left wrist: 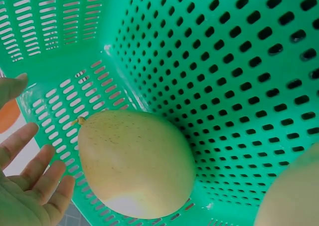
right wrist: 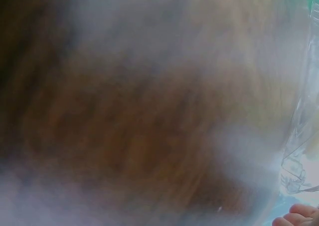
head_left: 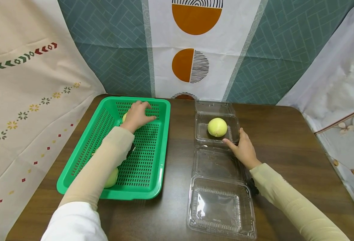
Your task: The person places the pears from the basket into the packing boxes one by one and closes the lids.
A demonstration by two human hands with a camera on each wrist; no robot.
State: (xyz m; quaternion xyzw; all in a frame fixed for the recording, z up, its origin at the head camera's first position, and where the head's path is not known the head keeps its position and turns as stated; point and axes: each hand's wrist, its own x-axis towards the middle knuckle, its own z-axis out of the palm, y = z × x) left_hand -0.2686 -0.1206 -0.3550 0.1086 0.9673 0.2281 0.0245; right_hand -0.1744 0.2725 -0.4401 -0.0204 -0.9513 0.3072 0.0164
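My left hand (head_left: 137,115) hangs over the far part of a green plastic basket (head_left: 165,140), thumb and fingers spread. In the left wrist view, a pale yellow-green melon (left wrist: 137,163) with a short stem lies beside those fingers, with a gap between. On the right, my right hand (head_left: 245,150) is at the near right corner of a clear plastic clamshell box (head_left: 201,134), fingers along its side and thumb by the front rim. One yellow melon (head_left: 217,127) sits inside this box. The right wrist view is mostly blurred, showing only some fingertips (right wrist: 299,217).
Another melon (head_left: 112,179) lies at the basket's near end, partly behind the left sleeve. A second clear clamshell box (head_left: 222,231) stands unfolded nearer on the brown wooden table (head_left: 273,134). Patterned cloths (head_left: 113,60) hang around the table.
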